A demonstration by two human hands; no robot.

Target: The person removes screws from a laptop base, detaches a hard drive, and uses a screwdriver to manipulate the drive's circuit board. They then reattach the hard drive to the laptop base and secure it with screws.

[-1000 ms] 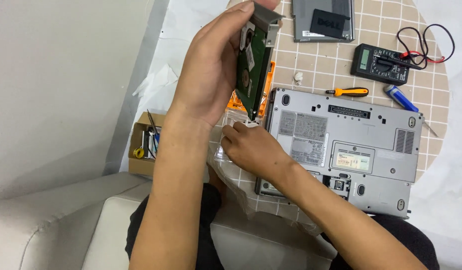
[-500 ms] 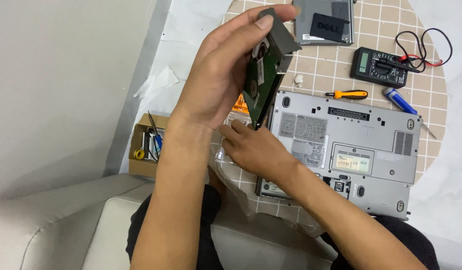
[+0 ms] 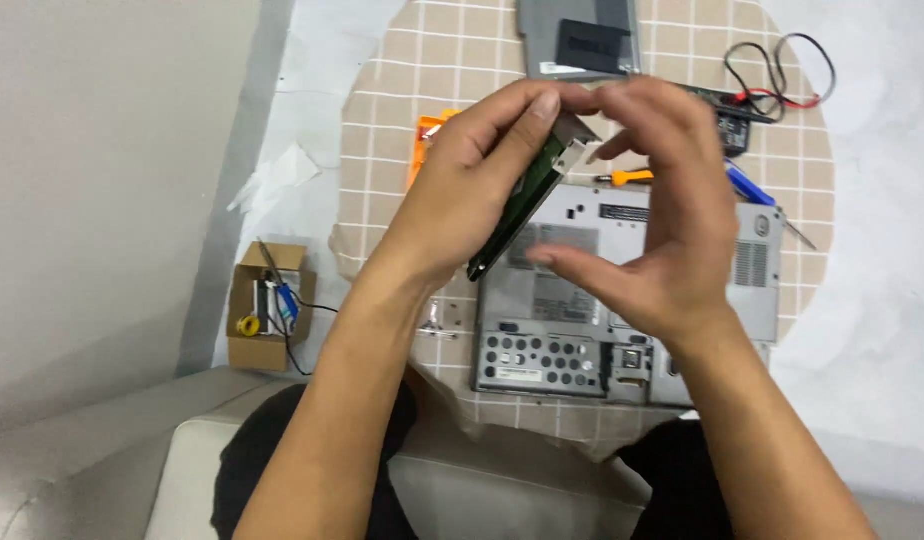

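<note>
Held edge-on above the overturned laptop (image 3: pixel 622 300): a hard drive (image 3: pixel 527 200), thin slab with green circuit board and silver metal bracket end. Clamped by left hand (image 3: pixel 472 190), thumb and fingers pinching its long edges. Right hand (image 3: pixel 662 210) just beside, fingers curled loosely, touching the bracket end. Below both, grey matte plastic, vented. Beyond, orange-handled screwdriver (image 3: pixel 627 177), checked beige tablecloth (image 3: pixel 382 130).

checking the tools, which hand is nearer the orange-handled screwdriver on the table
Right. The right hand is raised directly beside the orange-handled screwdriver, partly covering it in the view. The left hand, gripping the green drive, sits farther to the left.
</note>
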